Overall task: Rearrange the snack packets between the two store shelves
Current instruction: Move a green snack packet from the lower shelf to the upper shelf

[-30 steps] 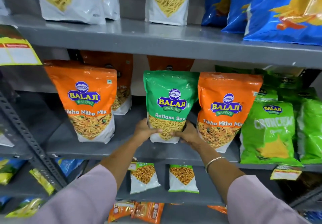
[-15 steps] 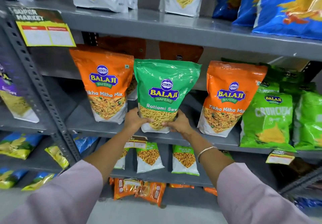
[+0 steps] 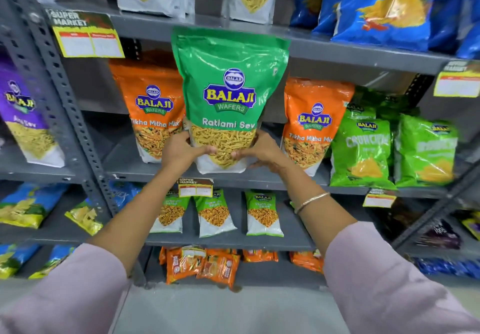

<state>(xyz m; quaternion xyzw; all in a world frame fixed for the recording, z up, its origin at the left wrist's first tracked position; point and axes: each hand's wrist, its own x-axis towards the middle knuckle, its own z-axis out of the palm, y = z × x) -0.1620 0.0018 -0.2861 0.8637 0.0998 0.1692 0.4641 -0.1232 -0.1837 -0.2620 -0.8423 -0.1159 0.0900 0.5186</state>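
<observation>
1. head view: both hands grasp the green ratlami sev pouch (image 3: 230, 100) near its bottom, left hand (image 3: 179, 149) on the left corner, right hand (image 3: 262, 150) on the right, fingers curled onto the front.
2. the pouch is upright, in front of the middle shelf (image 3: 259, 177); its base looks just above that shelf's front edge, though whether it touches i cannot tell. its top overlaps the edge of the shelf above.
3. it looks like a stiff, glossy stand-up pouch, fairly full and likely slippery; the weight probably sits low, so a two-handed hold at the bottom corners suits it better than pinching the thin top seal.
4. looks: green top, blue-and-yellow balaji logo, yellow sev pictured below, white base.
5. left of the pouch stands an orange tikha mitha mix pouch (image 3: 153, 115); right of it another orange pouch (image 3: 311, 126).
</observation>
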